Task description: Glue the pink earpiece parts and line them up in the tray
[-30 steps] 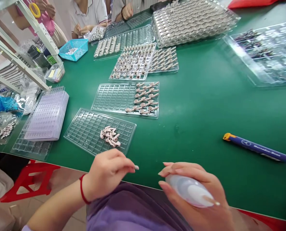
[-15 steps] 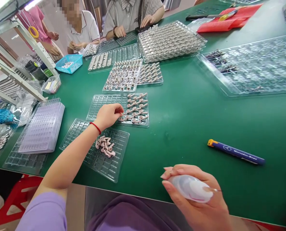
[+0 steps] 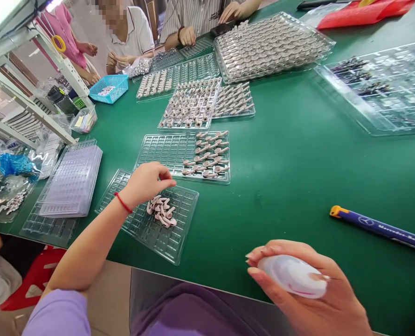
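Note:
My left hand [image 3: 148, 183], wearing a red cord at the wrist, hovers between two clear plastic trays. Its fingers are bent, with a gap between thumb and forefinger and nothing visible in them. Just below it, a pile of pinkish earbud shells [image 3: 162, 212] lies on the nearer tray [image 3: 183, 224]. Beyond it, the farther tray [image 3: 165, 149] has rows of similar shells [image 3: 210, 154] in its right-hand pockets. At the lower right my right hand [image 3: 319, 284] is wrapped round a translucent squeeze bottle [image 3: 287, 275] with a thin needle-like tip, held lying over.
A blue marker-like tube [image 3: 378, 226] lies on the green table [image 3: 280, 186] at right. Stacked empty trays [image 3: 74, 182] stand at left. Farther back are filled trays [image 3: 190, 102], a large tray stack [image 3: 273, 46], a blue basket [image 3: 109, 88] and co-workers' hands [image 3: 188, 35].
My left hand has drawn back from the farther tray toward the pile, and its fingers have parted. A shell shows where they were. The view has shifted; my right hand still holds the bottle.

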